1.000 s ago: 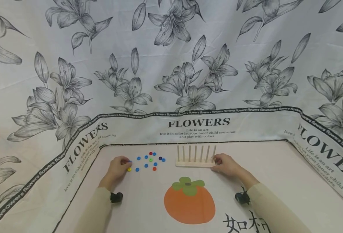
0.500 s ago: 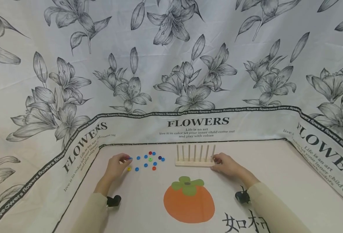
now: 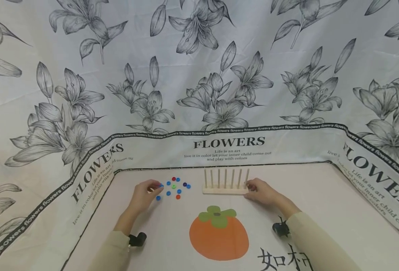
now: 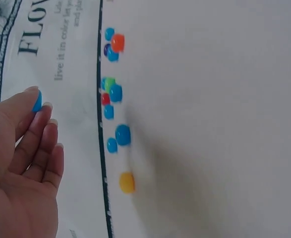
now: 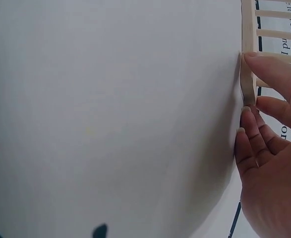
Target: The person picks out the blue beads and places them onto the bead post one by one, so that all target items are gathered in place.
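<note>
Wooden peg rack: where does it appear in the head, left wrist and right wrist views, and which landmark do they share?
Head: wooden peg rack just right of center, below mid-height, its right end held by the right hand.
Left wrist: not in it.
Right wrist: upper right corner, cut off by the frame.
Shared landmark: small backdrop print, partly cut off in the wrist views.

Right in front of me it's the pale tabletop point(image 3: 168, 237), a big orange persimmon point(image 3: 219, 241) printed on it, black characters point(image 3: 282, 259) to the fruit's lower right. Near the far edge stands the wooden rack point(image 3: 224, 191), pegs upright. And to its left, a loose scatter: blue beads point(image 3: 179, 191), a red bead point(image 3: 173, 178), green bead point(image 3: 173, 186), dark purple bead point(image 3: 185, 184), orange bead point(image 3: 178, 197), plus a yellow bead point(image 4: 127, 182).
</note>
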`<state>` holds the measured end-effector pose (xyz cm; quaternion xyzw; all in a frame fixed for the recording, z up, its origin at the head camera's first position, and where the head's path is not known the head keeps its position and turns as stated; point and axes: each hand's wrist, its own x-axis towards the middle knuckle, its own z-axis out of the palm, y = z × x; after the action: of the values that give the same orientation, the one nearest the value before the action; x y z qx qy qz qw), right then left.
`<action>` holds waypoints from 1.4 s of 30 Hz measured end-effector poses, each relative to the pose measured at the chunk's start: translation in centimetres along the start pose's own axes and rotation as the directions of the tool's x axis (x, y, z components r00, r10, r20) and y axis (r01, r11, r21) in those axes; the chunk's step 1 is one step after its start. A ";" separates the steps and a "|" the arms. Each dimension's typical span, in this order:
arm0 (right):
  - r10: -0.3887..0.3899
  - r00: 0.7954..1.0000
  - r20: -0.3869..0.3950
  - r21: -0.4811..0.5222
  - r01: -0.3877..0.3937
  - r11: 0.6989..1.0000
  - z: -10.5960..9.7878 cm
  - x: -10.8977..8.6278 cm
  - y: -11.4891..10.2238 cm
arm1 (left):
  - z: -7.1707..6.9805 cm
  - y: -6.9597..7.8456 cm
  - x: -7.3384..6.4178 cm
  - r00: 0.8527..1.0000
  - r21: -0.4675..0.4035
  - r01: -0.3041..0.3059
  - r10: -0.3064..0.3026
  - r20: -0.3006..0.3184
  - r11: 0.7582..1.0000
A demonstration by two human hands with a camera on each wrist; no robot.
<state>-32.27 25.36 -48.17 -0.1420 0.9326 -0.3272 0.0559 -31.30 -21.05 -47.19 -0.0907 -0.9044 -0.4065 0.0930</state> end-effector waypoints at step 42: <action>0.010 1.000 0.004 0.006 -0.010 1.000 -0.1 -0.2 -0.3 | 5.7 8.9 0.2 0.962 -0.160 -0.256 0.268 0.057 0.953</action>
<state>-32.06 25.22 -47.86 -0.1376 0.9321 -0.3296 0.0599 -29.84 -10.92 -44.47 -0.2326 -0.8539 -0.4539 0.1037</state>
